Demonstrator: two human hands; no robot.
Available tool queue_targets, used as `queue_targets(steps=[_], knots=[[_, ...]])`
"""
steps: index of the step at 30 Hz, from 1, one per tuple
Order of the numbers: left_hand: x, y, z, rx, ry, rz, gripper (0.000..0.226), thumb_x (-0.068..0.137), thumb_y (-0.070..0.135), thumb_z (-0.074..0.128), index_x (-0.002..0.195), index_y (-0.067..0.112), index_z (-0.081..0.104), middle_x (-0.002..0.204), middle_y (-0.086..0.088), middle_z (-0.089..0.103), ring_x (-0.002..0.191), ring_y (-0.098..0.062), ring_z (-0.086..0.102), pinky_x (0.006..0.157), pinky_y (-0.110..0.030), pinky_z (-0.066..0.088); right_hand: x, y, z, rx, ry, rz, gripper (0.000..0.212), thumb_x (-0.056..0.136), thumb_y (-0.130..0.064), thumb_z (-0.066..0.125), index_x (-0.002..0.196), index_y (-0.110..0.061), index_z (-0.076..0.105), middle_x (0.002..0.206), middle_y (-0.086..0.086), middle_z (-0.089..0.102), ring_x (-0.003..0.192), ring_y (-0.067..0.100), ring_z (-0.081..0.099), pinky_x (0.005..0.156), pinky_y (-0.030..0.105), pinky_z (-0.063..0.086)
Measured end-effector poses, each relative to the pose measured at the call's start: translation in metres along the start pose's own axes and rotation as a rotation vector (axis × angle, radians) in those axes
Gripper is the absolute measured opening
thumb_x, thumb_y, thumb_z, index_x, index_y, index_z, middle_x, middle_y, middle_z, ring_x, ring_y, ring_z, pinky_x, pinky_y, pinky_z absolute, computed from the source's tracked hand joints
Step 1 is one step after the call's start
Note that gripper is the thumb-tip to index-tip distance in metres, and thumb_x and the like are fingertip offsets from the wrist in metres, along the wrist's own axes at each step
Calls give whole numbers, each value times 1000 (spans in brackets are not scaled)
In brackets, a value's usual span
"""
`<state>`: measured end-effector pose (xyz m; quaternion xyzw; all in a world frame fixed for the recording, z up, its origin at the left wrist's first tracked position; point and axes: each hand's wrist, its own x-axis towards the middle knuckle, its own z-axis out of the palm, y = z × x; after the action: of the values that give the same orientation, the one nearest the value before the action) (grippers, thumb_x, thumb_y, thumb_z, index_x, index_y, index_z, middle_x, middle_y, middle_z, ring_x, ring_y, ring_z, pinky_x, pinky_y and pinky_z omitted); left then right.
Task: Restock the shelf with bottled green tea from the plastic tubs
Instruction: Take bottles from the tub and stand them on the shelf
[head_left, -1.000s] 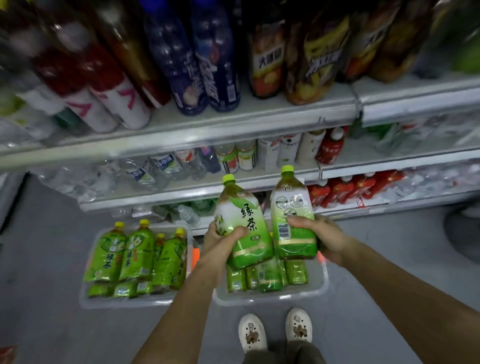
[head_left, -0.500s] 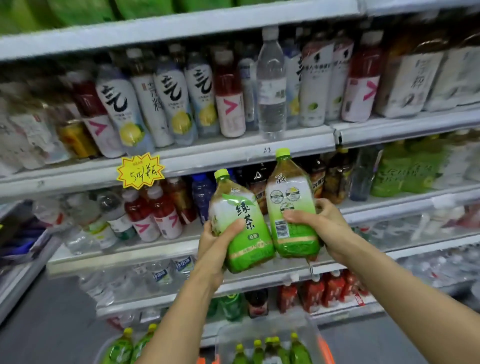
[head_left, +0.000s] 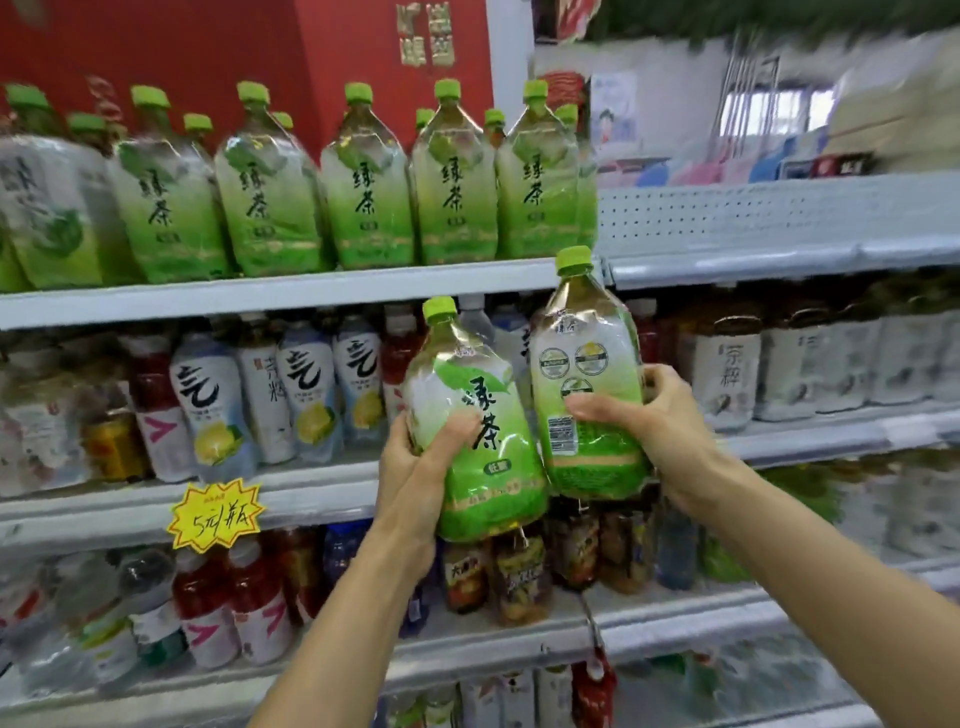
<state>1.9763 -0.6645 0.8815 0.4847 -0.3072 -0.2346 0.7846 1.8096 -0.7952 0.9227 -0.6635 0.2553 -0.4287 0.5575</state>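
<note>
A: Top shelf (head_left: 291, 293), green tea row full at left, bare at right (head_left: 779, 228).
B: Left hand (head_left: 415, 467) grasping bottle (head_left: 483, 441); right hand (head_left: 670, 431) grasping second bottle (head_left: 587, 395). Lift clear of lip, set upright, labels forward.

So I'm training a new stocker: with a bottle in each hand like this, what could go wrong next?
With the left hand and right hand each holding a green-capped plastic tea bottle, neither is free to steady the packed top-shelf green tea row. Sliding one in could topple a neighbour. A one-handed grip may also slip.
</note>
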Motion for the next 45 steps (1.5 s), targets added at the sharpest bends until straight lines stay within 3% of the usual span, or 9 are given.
queue_targets(steps=[10, 16, 21, 25, 30, 33, 38, 41, 45], knots=[[76, 40, 122, -6, -10, 210, 82, 54, 48, 85, 126, 13, 61, 113, -18, 73, 98, -38, 72, 79, -60, 59, 115, -102, -82, 60, 46, -219, 101, 33, -46, 93, 120, -11, 57, 105, 7, 73, 87, 23, 74, 69, 46, 62], [117, 60, 164, 30, 55, 278, 84, 52, 54, 84, 122, 13, 62, 116, -16, 71, 103, -36, 71, 83, -61, 58, 185, -135, -104, 86, 64, -268, 100, 44, -36, 95, 125, -4, 44, 112, 9, 66, 88, 20, 72, 54, 34, 59], [135, 67, 184, 68, 62, 329, 86, 51, 54, 82, 123, 13, 59, 113, -14, 72, 97, -32, 73, 83, -55, 60, 250, -118, -110, -81, 218, -270, 122, 12, -63, 85, 111, -12, 36, 112, 6, 59, 104, 26, 63, 88, 46, 57], [148, 71, 195, 117, 65, 364, 87, 51, 58, 81, 122, 13, 61, 113, -13, 71, 104, -35, 71, 88, -56, 58, 274, -106, -103, -185, 279, -228, 107, 45, -54, 93, 121, -13, 29, 132, 13, 50, 127, 32, 46, 108, 48, 42], [170, 74, 204, 134, 53, 385, 108, 47, 71, 85, 133, 12, 57, 126, -13, 68, 116, -37, 65, 97, -62, 50, 298, -95, -99, -281, 323, -190, 128, 61, -47, 91, 149, 0, 10, 153, 20, 30, 143, 35, 28, 119, 46, 27], [174, 75, 206, 102, 1, 387, 80, 59, 53, 82, 123, 9, 64, 113, -17, 73, 105, -41, 70, 89, -63, 55, 305, -97, -111, -239, 181, -152, 119, 57, -41, 93, 143, -6, 19, 139, 16, 45, 129, 33, 47, 111, 48, 39], [182, 66, 199, -16, -63, 364, 80, 65, 49, 77, 128, 2, 62, 121, -27, 67, 110, -48, 65, 92, -70, 50, 301, -100, -135, -270, -80, -138, 52, 72, -15, 84, 117, -9, 59, 101, 6, 69, 87, 16, 65, 68, 28, 49], [184, 63, 197, -19, -76, 369, 79, 66, 48, 78, 129, 2, 61, 123, -27, 67, 111, -48, 65, 92, -73, 48, 309, -98, -126, -344, -1, -183, 64, 65, -25, 91, 110, -10, 48, 110, 7, 62, 97, 20, 62, 88, 36, 52], [184, 66, 197, -14, -72, 345, 76, 65, 47, 77, 125, 2, 65, 119, -24, 70, 109, -45, 67, 94, -70, 49, 316, -98, -112, -502, 68, -179, 102, 63, -42, 90, 135, -9, 26, 128, 10, 49, 120, 28, 50, 108, 43, 41]])
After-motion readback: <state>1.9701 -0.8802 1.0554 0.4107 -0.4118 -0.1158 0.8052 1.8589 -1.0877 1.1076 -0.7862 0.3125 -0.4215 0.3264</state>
